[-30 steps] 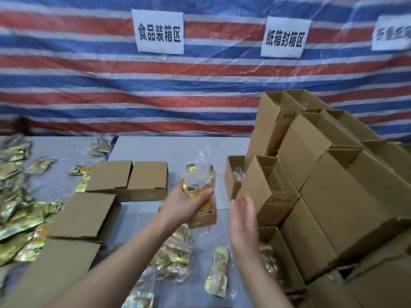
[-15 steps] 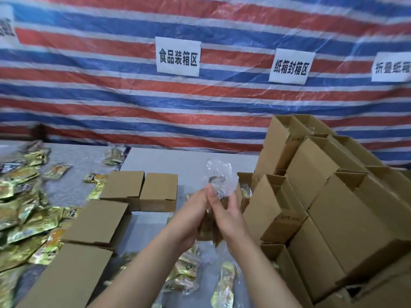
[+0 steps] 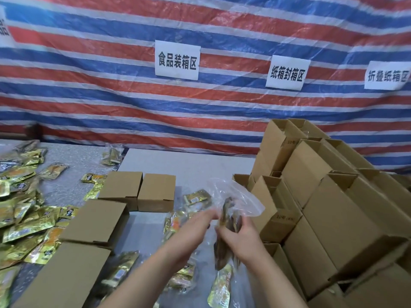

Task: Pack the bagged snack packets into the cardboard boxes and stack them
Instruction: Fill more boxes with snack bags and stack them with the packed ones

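My right hand grips a clear plastic bag of gold snack packets, held upright and edge-on above the table. The bag's empty top flares out above my fingers. My left hand is blurred, its fingers stretched out and touching the bag's left side. Just right of the bag stands an open cardboard box, part of a leaning stack of open boxes. More bagged packets lie on the table under my hands.
Closed boxes sit to the left: two at the back and two nearer ones. Loose gold packets cover the table's left side. A striped tarp with paper signs hangs behind the table.
The bag went from my left hand alone to both hands, then turned edge-on in my right hand's grip. My left hand's fingers have straightened. The view tilted upward.
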{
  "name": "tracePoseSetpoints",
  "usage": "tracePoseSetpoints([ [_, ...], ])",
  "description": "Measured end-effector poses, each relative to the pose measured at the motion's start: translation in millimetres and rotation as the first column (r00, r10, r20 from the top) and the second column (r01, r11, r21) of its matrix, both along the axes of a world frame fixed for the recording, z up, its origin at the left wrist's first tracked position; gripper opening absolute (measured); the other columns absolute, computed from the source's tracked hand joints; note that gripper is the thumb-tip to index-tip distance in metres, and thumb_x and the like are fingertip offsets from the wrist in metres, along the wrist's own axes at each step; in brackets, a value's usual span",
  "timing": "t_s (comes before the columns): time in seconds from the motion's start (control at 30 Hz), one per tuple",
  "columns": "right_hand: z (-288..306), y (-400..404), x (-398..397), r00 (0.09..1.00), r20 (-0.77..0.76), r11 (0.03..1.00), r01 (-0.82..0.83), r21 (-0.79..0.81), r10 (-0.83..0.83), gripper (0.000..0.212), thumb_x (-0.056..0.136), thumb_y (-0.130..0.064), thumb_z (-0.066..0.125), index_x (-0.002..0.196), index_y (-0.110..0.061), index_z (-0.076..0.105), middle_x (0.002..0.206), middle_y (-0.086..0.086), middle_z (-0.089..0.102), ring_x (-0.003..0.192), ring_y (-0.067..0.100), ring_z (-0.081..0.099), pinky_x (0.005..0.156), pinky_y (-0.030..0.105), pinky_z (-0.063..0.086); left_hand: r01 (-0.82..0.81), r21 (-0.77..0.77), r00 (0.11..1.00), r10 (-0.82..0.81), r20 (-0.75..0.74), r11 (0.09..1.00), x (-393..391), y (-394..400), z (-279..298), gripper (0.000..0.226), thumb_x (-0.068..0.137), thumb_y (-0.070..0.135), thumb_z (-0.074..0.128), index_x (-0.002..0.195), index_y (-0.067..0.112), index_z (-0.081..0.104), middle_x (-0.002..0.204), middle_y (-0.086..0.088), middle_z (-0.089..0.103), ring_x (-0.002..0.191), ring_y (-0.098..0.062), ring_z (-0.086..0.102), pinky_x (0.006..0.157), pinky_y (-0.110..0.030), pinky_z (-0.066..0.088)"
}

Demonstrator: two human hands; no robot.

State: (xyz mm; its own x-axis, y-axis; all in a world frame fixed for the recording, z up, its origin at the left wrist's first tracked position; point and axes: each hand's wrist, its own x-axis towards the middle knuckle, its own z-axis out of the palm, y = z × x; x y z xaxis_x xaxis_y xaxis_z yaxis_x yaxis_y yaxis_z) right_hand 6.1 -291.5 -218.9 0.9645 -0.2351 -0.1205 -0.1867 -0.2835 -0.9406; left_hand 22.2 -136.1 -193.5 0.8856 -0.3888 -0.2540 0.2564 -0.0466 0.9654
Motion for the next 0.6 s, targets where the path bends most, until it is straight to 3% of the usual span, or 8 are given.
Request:
tracePoseSetpoints([
  [0.07, -3, -8, -5, 0.999, 0.010, 0.997, -0.035, 0.073, 0.035, 0.055, 0.055, -0.055, 0.077, 0.106, -0.041, 0.061, 0.099, -0.009, 0.074, 0.090, 0.006, 0.071, 0.081, 0.029, 0.057, 0.001, 0.064, 1.000, -0.001, 0.000, 0.998, -1, 13, -16, 0.036, 0.102, 0.051, 0.042, 0.117, 0.028, 0.065, 0.121, 0.012, 0.065, 0.116, -0.006, 0.058, 0.105, -0.034, 0.043],
  [0.13, -8, -14, -9, 0.998, 0.000, 0.988, -0.058, 0.143, 0.059, 0.055, 0.056, -0.048, 0.079, 0.108, -0.048, 0.061, 0.102, -0.006, 0.074, 0.093, 0.012, 0.072, 0.084, 0.034, 0.058, -0.022, 0.223, 0.997, 0.006, 0.075, 0.975, -4, 28, -44, 0.028, 0.102, 0.047, 0.046, 0.111, 0.028, 0.065, 0.112, 0.011, 0.066, 0.108, -0.006, 0.060, 0.095, -0.024, 0.045],
  [0.2, -17, -18, -15, 0.997, -0.050, 0.981, -0.044, 0.191, 0.055, 0.064, 0.053, -0.046, 0.082, 0.112, -0.034, 0.063, 0.104, -0.001, 0.074, 0.096, 0.019, 0.072, 0.092, 0.046, 0.056, -0.032, 0.395, 0.989, -0.029, 0.146, 0.918, -12, 42, -79, 0.019, 0.102, 0.039, 0.050, 0.100, 0.027, 0.065, 0.101, 0.008, 0.067, 0.096, -0.003, 0.061, 0.084, -0.017, 0.045],
  [0.27, -26, -21, -23, 0.987, -0.119, 0.974, -0.080, 0.212, 0.107, 0.073, 0.050, -0.043, 0.086, 0.117, -0.023, 0.061, 0.106, 0.004, 0.074, 0.098, 0.023, 0.072, 0.093, 0.048, 0.056, 0.001, 0.516, 0.980, -0.103, 0.170, 0.857, -23, 53, -116, 0.012, 0.101, 0.037, 0.053, 0.099, 0.030, 0.063, 0.100, 0.012, 0.066, 0.096, -0.002, 0.060, 0.090, -0.020, 0.047],
  [0.33, -34, -22, -33, 0.961, -0.195, 0.969, -0.161, 0.189, 0.198, 0.070, 0.053, -0.039, 0.087, 0.115, -0.023, 0.060, 0.103, 0.005, 0.074, 0.095, 0.021, 0.072, 0.084, 0.036, 0.059, 0.060, 0.613, 0.971, -0.189, 0.147, 0.788, -39, 61, -147, 0.023, 0.099, 0.044, 0.053, 0.116, 0.031, 0.060, 0.114, 0.018, 0.060, 0.112, -0.001, 0.055, 0.096, -0.017, 0.042],
  [0.43, -45, -18, -47, 0.896, -0.317, 0.948, -0.315, 0.038, 0.311, 0.058, 0.058, -0.042, 0.082, 0.107, -0.028, 0.054, 0.102, -0.004, 0.072, 0.091, 0.000, 0.068, 0.073, 0.011, 0.050, 0.106, 0.693, 0.941, -0.297, 0.162, 0.713, -54, 67, -181, 0.046, 0.099, 0.048, 0.051, 0.140, 0.029, 0.049, 0.140, 0.011, 0.053, 0.132, -0.003, 0.045, 0.108, -0.016, 0.032],
  [0.53, -61, -12, -55, 0.837, -0.403, 0.900, -0.430, -0.067, 0.370, 0.042, 0.067, -0.036, 0.080, 0.099, -0.031, 0.053, 0.094, -0.013, 0.066, 0.078, -0.014, 0.063, 0.063, 0.003, 0.043, 0.134, 0.722, 0.948, -0.301, 0.107, 0.679, -61, 67, -198, 0.047, 0.100, 0.048, 0.048, 0.143, 0.029, 0.046, 0.143, 0.009, 0.052, 0.132, -0.008, 0.048, 0.106, -0.019, 0.034],
  [0.6, -72, -10, -61, 0.792, -0.434, 0.848, -0.518, -0.106, 0.430, 0.034, 0.068, -0.032, 0.079, 0.093, -0.031, 0.055, 0.084, -0.017, 0.067, 0.073, -0.017, 0.061, 0.060, 0.003, 0.041, 0.158, 0.734, 0.946, -0.314, 0.080, 0.661, -63, 67, -205, 0.035, 0.102, 0.045, 0.045, 0.131, 0.029, 0.056, 0.134, 0.007, 0.059, 0.124, -0.010, 0.054, 0.097, -0.018, 0.038],
])
